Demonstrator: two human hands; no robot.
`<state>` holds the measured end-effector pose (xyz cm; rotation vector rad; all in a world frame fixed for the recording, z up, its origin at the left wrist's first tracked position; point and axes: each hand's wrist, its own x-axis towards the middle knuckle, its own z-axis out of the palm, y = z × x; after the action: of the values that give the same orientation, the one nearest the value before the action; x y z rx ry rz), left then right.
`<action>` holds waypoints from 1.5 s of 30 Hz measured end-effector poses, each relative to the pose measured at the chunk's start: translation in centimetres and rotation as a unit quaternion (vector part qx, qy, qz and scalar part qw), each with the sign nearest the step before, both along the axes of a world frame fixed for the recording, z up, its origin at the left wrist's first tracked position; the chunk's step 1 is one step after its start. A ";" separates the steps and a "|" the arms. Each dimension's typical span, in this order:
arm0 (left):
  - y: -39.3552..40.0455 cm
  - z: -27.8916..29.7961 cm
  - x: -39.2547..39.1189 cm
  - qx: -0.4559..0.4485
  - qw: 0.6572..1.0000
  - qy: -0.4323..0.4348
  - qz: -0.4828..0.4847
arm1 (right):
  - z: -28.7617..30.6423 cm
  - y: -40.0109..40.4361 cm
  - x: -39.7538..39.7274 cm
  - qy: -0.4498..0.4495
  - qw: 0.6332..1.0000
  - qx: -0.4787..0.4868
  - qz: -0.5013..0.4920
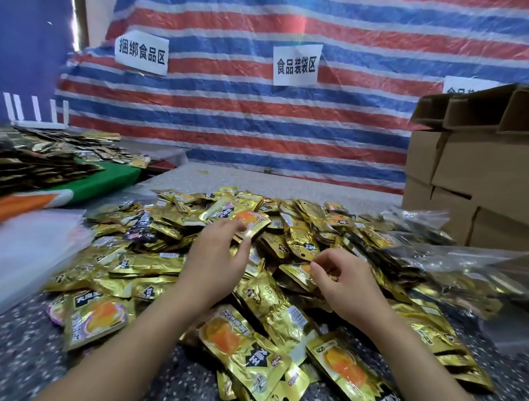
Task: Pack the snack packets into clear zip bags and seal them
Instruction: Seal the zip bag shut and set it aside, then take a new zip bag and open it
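Both my forearms reach forward over the heap of gold snack packets (pixel 254 261) piled on the speckled table (pixel 19 356). My left hand (pixel 215 259) pinches one packet (pixel 250 219) at the fingertips, lifted slightly. My right hand (pixel 344 284) curls its fingers onto another packet (pixel 297 274). Clear zip bags (pixel 21 255) lie at the left edge; cardboard boxes (pixel 478 181) crowd the right.
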<state>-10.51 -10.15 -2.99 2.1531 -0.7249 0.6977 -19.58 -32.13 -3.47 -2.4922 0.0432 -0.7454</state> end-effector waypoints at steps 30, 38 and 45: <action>18.5 0.2 11.3 0.214 0.848 0.176 0.453 | -0.3 -0.2 0.0 0.000 1.000 -0.007 0.006; 13.3 4.9 8.3 0.251 0.879 0.030 0.406 | -0.1 0.0 -0.2 0.002 1.000 -0.003 0.004; 3.3 5.2 1.9 0.086 0.981 -0.092 0.146 | 0.7 0.3 -0.8 -0.022 0.999 0.022 0.007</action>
<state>-8.59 -6.84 2.20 2.4039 -0.5869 1.0322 -20.33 -31.86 -2.77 -2.4310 0.0262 -0.7836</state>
